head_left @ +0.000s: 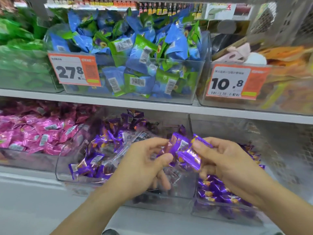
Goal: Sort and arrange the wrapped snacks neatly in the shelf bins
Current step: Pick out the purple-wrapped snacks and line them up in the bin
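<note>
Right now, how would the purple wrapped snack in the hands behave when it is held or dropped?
The purple wrapped snack is probably light: the right hand pinches it by fingertips alone. Its glossy foil looks slippery and crinkly. Being flat, it would likely slide, not roll.
</note>
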